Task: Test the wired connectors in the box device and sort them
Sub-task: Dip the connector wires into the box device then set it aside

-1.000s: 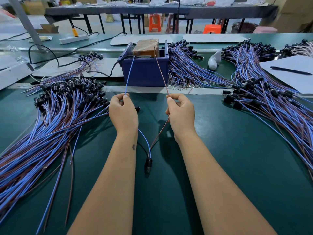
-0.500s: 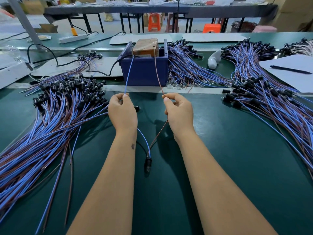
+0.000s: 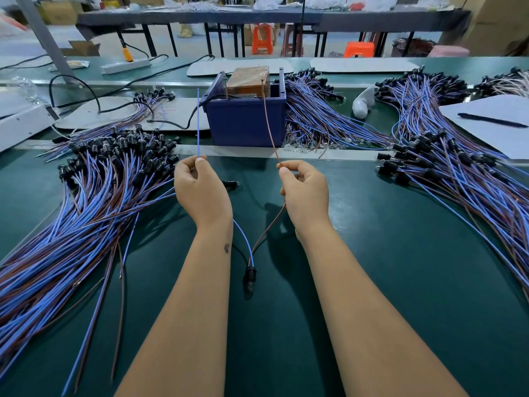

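Head view, hands: your left hand (image 3: 201, 193) pinches the blue wire (image 3: 198, 121) between thumb and fingers; your right hand (image 3: 305, 193) pinches the brown wire (image 3: 269, 130) the same way.
Blue wire: free end stands straight up, left of the box device (image 3: 246, 121), apart from it.
Brown wire: upper end reaches the brown block (image 3: 249, 81) sitting in the box device; contact too small to tell.
Connector (image 3: 249, 277): black, hangs between your forearms where both wires join, low over the green table (image 3: 400, 253).
Left pile (image 3: 86, 202): blue and brown wired connectors fanned out beside your left hand.
Right pile (image 3: 463, 173): same kind, well apart from your right hand.
Behind box: third pile (image 3: 320, 118), just right of the box device.
Far right: paper sheet (image 3: 492, 124) with a pen (image 3: 492, 120) on it.
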Demonstrator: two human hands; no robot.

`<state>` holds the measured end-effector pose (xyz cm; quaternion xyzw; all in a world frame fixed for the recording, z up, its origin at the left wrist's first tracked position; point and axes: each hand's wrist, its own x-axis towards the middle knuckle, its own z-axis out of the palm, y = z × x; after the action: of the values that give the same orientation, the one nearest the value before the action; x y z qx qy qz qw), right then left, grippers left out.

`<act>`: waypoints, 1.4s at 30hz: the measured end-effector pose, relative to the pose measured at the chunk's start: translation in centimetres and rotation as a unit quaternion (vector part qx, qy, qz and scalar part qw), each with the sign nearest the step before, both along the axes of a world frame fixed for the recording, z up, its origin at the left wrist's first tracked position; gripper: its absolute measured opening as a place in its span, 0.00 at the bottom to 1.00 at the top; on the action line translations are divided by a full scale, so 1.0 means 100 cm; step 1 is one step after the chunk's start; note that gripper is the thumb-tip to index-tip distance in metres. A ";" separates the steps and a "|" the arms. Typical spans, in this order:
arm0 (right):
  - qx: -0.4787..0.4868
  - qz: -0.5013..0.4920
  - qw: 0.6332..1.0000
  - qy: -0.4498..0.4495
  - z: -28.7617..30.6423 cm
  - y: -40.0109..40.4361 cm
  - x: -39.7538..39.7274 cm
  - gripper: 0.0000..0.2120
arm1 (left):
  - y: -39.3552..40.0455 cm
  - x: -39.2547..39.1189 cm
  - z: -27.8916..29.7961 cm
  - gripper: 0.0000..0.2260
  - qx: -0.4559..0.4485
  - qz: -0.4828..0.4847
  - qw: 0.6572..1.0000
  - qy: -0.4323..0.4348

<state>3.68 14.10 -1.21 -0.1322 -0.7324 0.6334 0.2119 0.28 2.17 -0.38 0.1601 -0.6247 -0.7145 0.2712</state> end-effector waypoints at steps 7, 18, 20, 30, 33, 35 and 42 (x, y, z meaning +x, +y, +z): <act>-0.013 -0.001 1.000 0.005 0.000 0.000 0.000 0.08 | 0.002 -0.005 -0.003 0.06 -0.045 -0.036 0.998 -0.020; -0.003 -0.001 1.000 0.003 -0.002 0.001 -0.003 0.07 | 0.006 -0.004 -0.005 0.08 -0.072 -0.077 0.994 -0.016; -0.003 0.001 1.000 0.003 -0.002 0.001 -0.002 0.07 | 0.006 -0.004 -0.005 0.08 -0.074 -0.080 0.994 -0.014; -0.003 0.001 1.000 0.007 -0.003 0.001 -0.002 0.07 | 0.009 -0.006 -0.008 0.08 -0.090 -0.112 0.990 -0.001; -0.003 0.000 1.000 0.007 -0.003 0.001 -0.002 0.07 | 0.009 -0.007 -0.009 0.08 -0.102 -0.117 0.988 0.001; -0.003 0.001 1.000 0.007 -0.002 0.001 -0.003 0.07 | 0.010 -0.008 -0.010 0.08 -0.105 -0.122 0.987 0.003; -0.015 -0.005 1.000 0.004 -0.002 0.001 -0.002 0.07 | 0.009 -0.011 -0.017 0.09 -0.109 -0.148 0.983 -0.007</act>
<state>3.52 14.23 -1.40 -0.1368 -0.7213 0.6438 0.2156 -0.87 3.11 -2.07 0.0399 -0.7174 -0.6733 0.1741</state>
